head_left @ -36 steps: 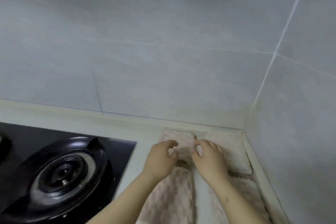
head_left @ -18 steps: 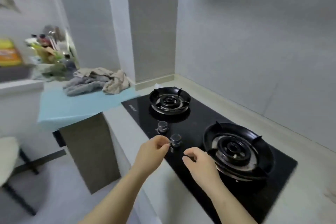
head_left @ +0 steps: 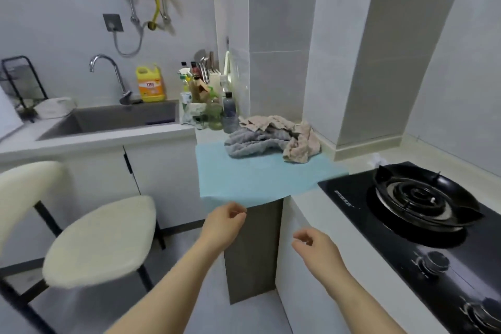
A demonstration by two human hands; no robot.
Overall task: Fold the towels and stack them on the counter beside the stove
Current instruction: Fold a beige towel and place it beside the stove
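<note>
A heap of crumpled towels lies on a light blue mat point(head_left: 260, 179) left of the stove: a grey towel point(head_left: 252, 142) in front and a beige towel point(head_left: 298, 141) behind and to its right. My left hand point(head_left: 223, 225) hovers just below the mat's front edge, fingers loosely curled, holding nothing. Lower and to the right, in front of the white counter, my right hand point(head_left: 315, 248) is also empty with curled fingers. Both hands are well short of the towels. The folded towels at the far corner are out of view.
A black two-burner gas stove point(head_left: 417, 206) fills the counter at right, knobs point(head_left: 433, 263) along its front. A sink point(head_left: 113, 119) with tap, a yellow detergent jug point(head_left: 150, 83) and several bottles point(head_left: 214, 106) stand behind left. A white chair point(head_left: 95, 236) stands at the left.
My view has swung left from the corner, past the stove, to the blue mat with unfolded towels. Both hands left the folded towel and now hang empty in front of the counter.
</note>
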